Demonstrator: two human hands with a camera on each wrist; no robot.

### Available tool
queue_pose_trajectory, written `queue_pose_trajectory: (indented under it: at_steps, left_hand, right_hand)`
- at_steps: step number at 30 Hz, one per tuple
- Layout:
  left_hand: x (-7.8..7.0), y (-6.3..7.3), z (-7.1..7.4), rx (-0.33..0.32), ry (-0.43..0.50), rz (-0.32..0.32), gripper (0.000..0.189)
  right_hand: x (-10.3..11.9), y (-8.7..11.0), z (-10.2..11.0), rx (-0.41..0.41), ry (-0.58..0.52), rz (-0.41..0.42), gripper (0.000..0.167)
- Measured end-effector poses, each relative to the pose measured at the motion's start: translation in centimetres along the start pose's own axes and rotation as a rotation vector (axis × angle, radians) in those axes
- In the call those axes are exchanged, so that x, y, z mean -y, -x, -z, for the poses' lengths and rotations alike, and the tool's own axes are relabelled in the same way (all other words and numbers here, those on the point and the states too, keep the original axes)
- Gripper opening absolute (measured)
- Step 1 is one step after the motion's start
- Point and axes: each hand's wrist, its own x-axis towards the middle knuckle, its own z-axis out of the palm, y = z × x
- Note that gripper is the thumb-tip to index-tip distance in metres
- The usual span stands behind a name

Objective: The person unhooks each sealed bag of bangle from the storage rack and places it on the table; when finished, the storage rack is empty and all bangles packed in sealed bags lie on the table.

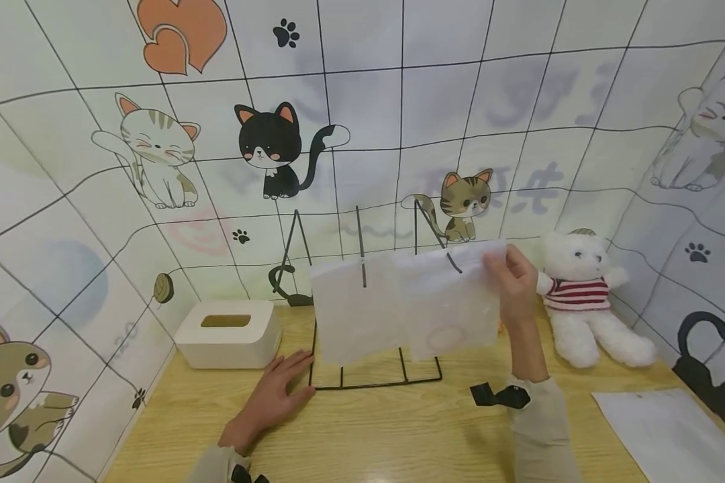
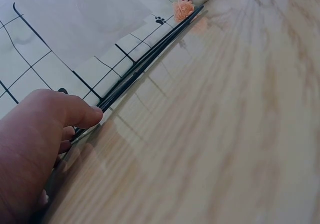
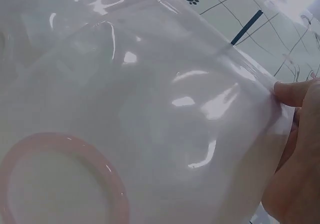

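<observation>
A black wire rack (image 1: 377,386) with upright prongs stands on the table, and two translucent plastic bags hang at its front. The left bag (image 1: 353,315) has a prong through its upper part. My right hand (image 1: 517,275) pinches the upper right corner of the right bag (image 1: 453,302), beside another prong (image 1: 454,262). A pink ring (image 3: 117,189) shows inside this bag in the right wrist view. My left hand (image 1: 278,392) rests on the table with fingers extended, its fingertips and thumb touching the left side of the rack's base.
A white tissue box (image 1: 229,335) stands left of the rack. At the right sits a white plush bear (image 1: 580,295) in a striped shirt, with a white sheet (image 1: 670,429) lying nearer the front. A wall covering with cat drawings (image 1: 272,154) rises behind the table.
</observation>
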Motion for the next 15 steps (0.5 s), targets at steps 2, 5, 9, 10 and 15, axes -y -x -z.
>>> queue_pose_trajectory:
  at_steps: [2, 5, 9, 10, 15]
  left_hand:
    - [0.0, 0.1, -0.2, -0.006, 0.006, 0.000, 0.057]
    - [0.1, 0.2, -0.3, -0.016, 0.015, 0.007, 0.058]
    - [0.4, 0.1, -0.5, -0.003, 0.014, 0.011, 0.058]
    - [0.4, 0.0, -0.6, 0.001, 0.005, 0.010, 0.058]
    - [0.7, 0.1, -0.6, -0.007, -0.014, 0.004, 0.058]
  right_hand:
    - [0.2, 0.1, 0.2, 0.019, -0.002, 0.001, 0.013]
    - [0.6, 0.2, 0.2, 0.054, 0.011, -0.007, 0.018]
    - [1.2, -0.1, 0.2, 0.079, 0.012, -0.024, 0.025]
    - [1.4, -0.1, 0.2, 0.081, 0.013, -0.027, 0.027]
    - [2.1, 0.0, 0.5, 0.108, -0.005, -0.039, 0.025]
